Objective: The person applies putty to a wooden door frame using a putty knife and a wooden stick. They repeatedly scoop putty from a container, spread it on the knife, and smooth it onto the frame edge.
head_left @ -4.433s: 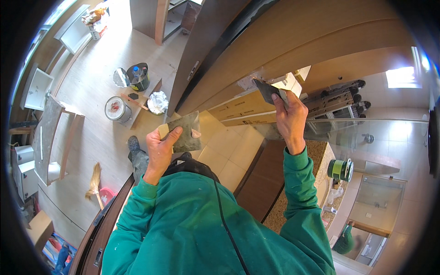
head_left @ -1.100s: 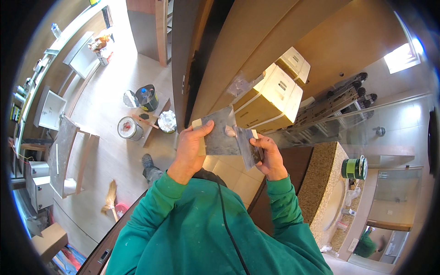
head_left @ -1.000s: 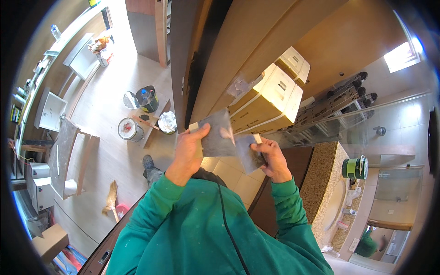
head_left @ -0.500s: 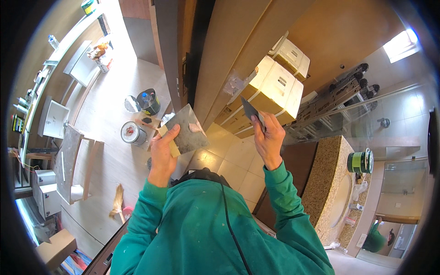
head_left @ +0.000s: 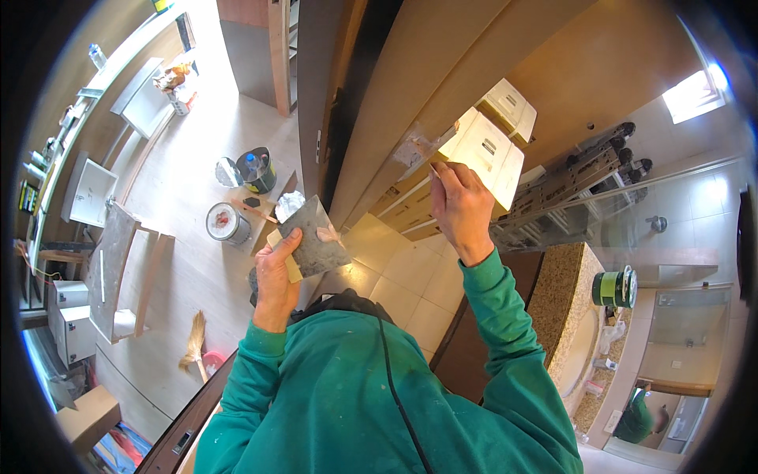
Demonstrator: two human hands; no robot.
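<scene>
My left hand (head_left: 275, 283) grips the pale yellow handle of a broad putty knife (head_left: 304, 251), its grey metal blade held out flat. A smear of pinkish filler (head_left: 328, 235) lies on that blade. My right hand (head_left: 462, 207) is closed round a small dark scraper, seen almost edge-on now and mostly hidden behind the fingers. It is raised beside the brown door frame (head_left: 375, 150), close to a pale, rough filled patch (head_left: 412, 150) on the frame's edge. Whether the scraper touches the patch I cannot tell.
Stacked cartons (head_left: 482, 158) stand behind the door frame. On the floor to the left are an open tin (head_left: 227, 223), a dark bucket (head_left: 257, 170) with a bottle in it, and a broom (head_left: 194, 344). A stone countertop (head_left: 562, 316) with a green tub (head_left: 614, 288) lies at the right.
My right hand has turned and moved slightly up, bringing the scraper from broadside to nearly edge-on. My left hand has lowered the putty knife a little toward the left.
</scene>
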